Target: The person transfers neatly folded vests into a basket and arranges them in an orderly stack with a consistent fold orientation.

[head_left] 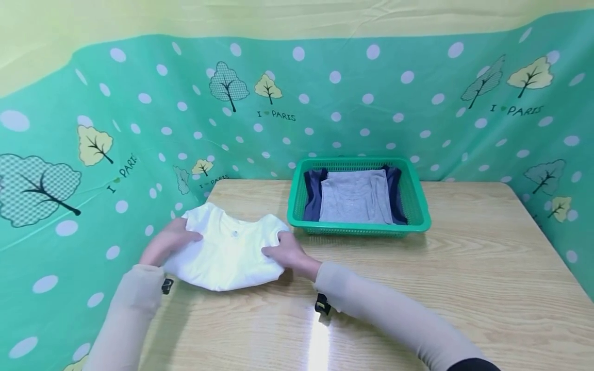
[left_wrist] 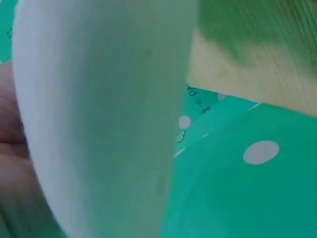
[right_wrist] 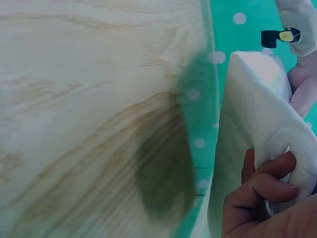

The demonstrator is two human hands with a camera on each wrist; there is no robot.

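A white shirt (head_left: pixel 232 252), folded into a bundle with a small mark below its neckline, is held up over the left part of the table. My left hand (head_left: pixel 172 239) grips its left side, thumb on the front. On the opposite side my right hand (head_left: pixel 290 251) pinches the cloth. In the right wrist view, curled fingers (right_wrist: pixel 272 186) of the right hand hold the shirt's edge (right_wrist: pixel 257 99). Across the left wrist view the shirt (left_wrist: pixel 104 119) covers much of the picture and hides most of the left hand (left_wrist: pixel 10 119).
A green plastic basket (head_left: pixel 359 227) stands at the back of the wooden table (head_left: pixel 455 288), right of the shirt. Inside lie a folded grey garment (head_left: pixel 356 198) and dark blue cloth (head_left: pixel 313 196). A green dotted curtain (head_left: pixel 334 98) hangs around the table.
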